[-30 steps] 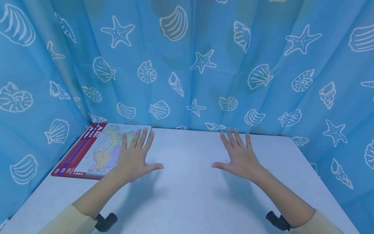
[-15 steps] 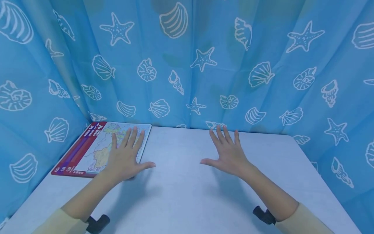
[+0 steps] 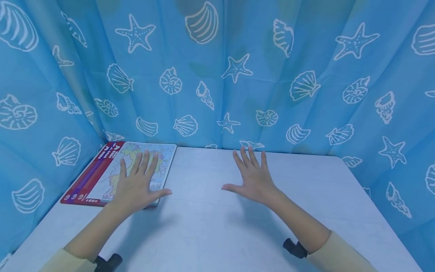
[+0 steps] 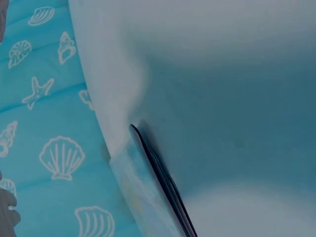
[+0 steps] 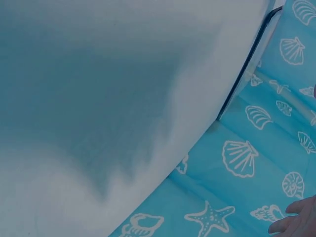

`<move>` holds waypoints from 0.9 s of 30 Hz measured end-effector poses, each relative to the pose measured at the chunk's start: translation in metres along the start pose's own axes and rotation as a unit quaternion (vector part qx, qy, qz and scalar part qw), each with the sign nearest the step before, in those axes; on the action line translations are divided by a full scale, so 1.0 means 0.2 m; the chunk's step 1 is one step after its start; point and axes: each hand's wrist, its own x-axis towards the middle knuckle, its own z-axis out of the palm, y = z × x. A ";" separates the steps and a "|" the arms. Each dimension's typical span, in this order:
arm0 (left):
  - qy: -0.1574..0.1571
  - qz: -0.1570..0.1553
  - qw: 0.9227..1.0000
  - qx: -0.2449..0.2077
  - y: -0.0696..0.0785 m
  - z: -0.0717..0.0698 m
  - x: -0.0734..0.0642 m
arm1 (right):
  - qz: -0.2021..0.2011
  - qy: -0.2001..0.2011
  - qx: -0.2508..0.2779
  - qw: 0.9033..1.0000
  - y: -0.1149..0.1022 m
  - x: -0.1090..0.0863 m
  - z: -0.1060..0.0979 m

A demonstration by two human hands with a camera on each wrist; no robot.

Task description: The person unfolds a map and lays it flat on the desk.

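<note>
A flat map board (image 3: 85,181) with a red and purple left border and a coloured map lies at the table's back left. Over its right part hovers my left hand (image 3: 134,189), fingers spread and straight, hiding some of the map. To the right, my right hand (image 3: 255,181) is held above the white table with its fingers fanned out. Neither hand holds anything, and both cast soft shadows below. In the left wrist view the board (image 4: 143,182) shows a dark, layered edge. Some fingertips (image 5: 291,222) enter the right wrist view's lower right corner.
A blue curtain (image 3: 204,102) printed with white shells and starfish hangs along the back and sides of the white table (image 3: 204,226). Black wrist mounts (image 3: 108,262) show beneath the beige sleeves (image 3: 340,253).
Both hands have drifted left, still spread. The left hand now covers more of the map's middle and uncovers its right edge. The board stays in place.
</note>
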 end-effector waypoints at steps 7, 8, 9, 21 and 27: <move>0.003 -0.007 1.000 0.006 -0.05 0.01 -0.02 | 0.005 -0.004 0.013 1.000 -0.05 0.03 0.05; 0.003 -0.008 1.000 0.006 -0.05 0.01 -0.02 | 0.005 -0.004 0.011 1.000 -0.06 0.04 0.06; 0.004 -0.008 1.000 0.007 -0.06 0.01 -0.02 | 0.005 -0.005 0.009 1.000 -0.07 0.04 0.07; 0.019 -0.013 1.000 0.014 -0.14 0.03 -0.05 | 0.010 -0.002 0.022 1.000 -0.14 0.09 0.13; 0.020 -0.023 0.999 0.013 -0.19 0.05 -0.07 | 0.010 -0.006 0.037 0.999 -0.18 0.12 0.16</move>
